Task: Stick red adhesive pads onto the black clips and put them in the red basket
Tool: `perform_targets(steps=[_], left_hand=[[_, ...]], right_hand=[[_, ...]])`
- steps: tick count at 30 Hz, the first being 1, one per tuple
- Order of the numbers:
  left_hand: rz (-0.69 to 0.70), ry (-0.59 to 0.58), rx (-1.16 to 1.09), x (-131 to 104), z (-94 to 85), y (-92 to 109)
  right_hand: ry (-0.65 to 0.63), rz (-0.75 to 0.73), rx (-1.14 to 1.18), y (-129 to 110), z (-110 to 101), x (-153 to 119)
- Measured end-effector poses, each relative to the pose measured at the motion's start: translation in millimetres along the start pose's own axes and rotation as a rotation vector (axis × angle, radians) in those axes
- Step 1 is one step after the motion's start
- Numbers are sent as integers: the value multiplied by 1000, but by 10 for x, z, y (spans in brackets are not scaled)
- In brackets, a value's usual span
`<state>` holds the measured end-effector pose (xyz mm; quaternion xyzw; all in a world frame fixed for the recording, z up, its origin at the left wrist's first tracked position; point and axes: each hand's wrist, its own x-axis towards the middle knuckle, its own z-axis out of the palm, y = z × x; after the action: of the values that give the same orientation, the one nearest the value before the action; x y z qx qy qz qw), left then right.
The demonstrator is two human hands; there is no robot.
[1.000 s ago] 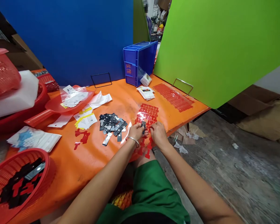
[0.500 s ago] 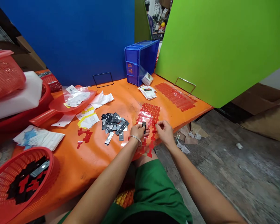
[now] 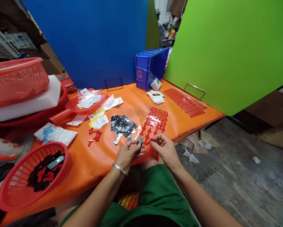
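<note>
My left hand point(image 3: 129, 152) is closed on a small flat black piece with a silver end point(image 3: 140, 144), held up above the front edge of the table. Close to its right, my right hand point(image 3: 163, 147) pinches with thumb and forefinger what looks like a red T-shaped sticker point(image 3: 148, 142), partly lost against the red behind. A clear sheet of red T-shaped stickers point(image 3: 157, 117) lies just beyond both hands. Left of the sheet is a heap of similar black and silver pieces point(image 3: 122, 125). Several loose red shapes point(image 3: 95, 136) lie farther left.
At the left stand a red basket point(image 3: 67, 165) of black pieces and a red scoop point(image 3: 71, 106) holding bagged papers. A blue crate point(image 3: 142, 72), printed cards point(image 3: 155, 97) and another red sheet point(image 3: 185, 103) sit farther back. Blue point(image 3: 89, 41) and green point(image 3: 226, 50) panels border the orange table.
My right hand has come away from the sticker sheet toward the left hand. The left hand has drawn back slightly, tilting the black piece. The view has shifted left.
</note>
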<state>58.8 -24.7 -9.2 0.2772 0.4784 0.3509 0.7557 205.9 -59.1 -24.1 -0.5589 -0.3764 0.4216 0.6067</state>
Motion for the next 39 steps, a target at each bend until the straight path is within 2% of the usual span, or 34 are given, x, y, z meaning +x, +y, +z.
perform_targets(steps=[5,11,21,39], left_hand=[[-7,17,-79,-317,-278,-156],[52,36,-104,-419,-406,-247],[84,18,-60,-422,-486,-277],[36,-12,-83,-436,-479,-264]], right_hand=[[-119,49,6,52,322,-278],[-225,73,-15,111,490,-444],[-250,34,-94,165,529,-484],[-276,28,-144,214,486,-462]])
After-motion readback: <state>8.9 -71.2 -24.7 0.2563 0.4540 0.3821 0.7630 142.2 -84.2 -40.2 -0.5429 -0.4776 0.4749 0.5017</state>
